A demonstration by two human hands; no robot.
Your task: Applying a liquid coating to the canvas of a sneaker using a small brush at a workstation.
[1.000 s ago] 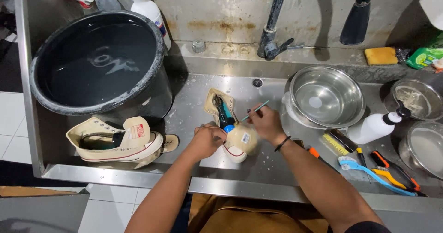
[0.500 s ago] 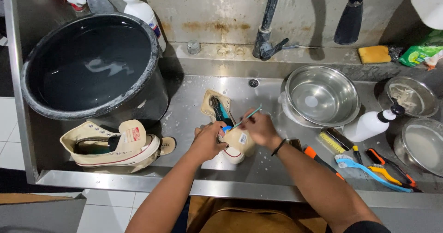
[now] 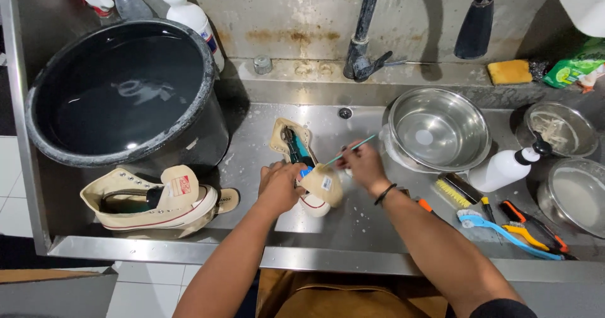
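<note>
From the head camera, looking down, I see a steel sink bench (image 3: 353, 230) with a person working at its middle. The left hand (image 3: 279, 185) is closed around a cream canvas shoe (image 3: 309, 167) that lies on the wet steel with its opening pointing to the far side. The fingers grip the toe end, so the shoe is kept in place. The right hand (image 3: 360, 165) pinches a thin brush with a pale green handle (image 3: 350, 149) between the fingertips, and the brush head goes down to the shoe, near the tongue. Both hands are clenched on their things, none is released.

To the left, on the near part of the bench, the second cream shoe (image 3: 151, 201) rests on its side, well apart from the hands. Behind it stands a big black tub (image 3: 123, 94) with dark water. To the right of the hands is an empty steel bowl (image 3: 439, 129), then a white pump bottle (image 3: 504, 167) lying down, and near it several brushes (image 3: 498, 220) with blue and orange handles. A tap (image 3: 362, 47) stands at the far wall, with a yellow sponge (image 3: 509, 72) beside.

To scrub well here, I think the left hand should hold the shoe firmly against the steel, because the surface looks soapy and slippery. The small brush suits short strokes in the narrow places around the tongue and eyelets, with light pressure so the canvas does not fray.
</note>
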